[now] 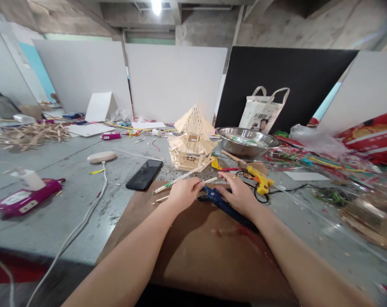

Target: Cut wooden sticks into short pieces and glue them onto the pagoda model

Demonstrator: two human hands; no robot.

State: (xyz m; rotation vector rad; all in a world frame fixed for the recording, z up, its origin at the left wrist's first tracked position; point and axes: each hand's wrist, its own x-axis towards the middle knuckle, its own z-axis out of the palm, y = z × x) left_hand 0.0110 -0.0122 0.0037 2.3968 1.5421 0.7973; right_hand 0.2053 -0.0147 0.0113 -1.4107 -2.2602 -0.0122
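Note:
My left hand [185, 194] is closed in a pinch on a thin wooden stick [211, 180], whose pale end points to the right. My right hand [240, 194] has its fingers stretched and apart, with the thumb beside blue-handled pliers [220, 202] lying on the brown board [187, 256]. Whether the thumb touches the pliers I cannot tell. More sticks and small cut pieces lie left of my left hand, along with a green-marked glue stick [163, 187]. Just beyond my hands stands a small pagoda model [193, 140] built of pale sticks.
A yellow glue gun [260, 180] with a black cord lies on the right. Left are a phone [144, 175], a white cabled device [101, 157] and a purple power strip [27, 196]. Behind stand a metal bowl [247, 149] and a white bag [260, 111]. A stick pile [33, 134] sits far left.

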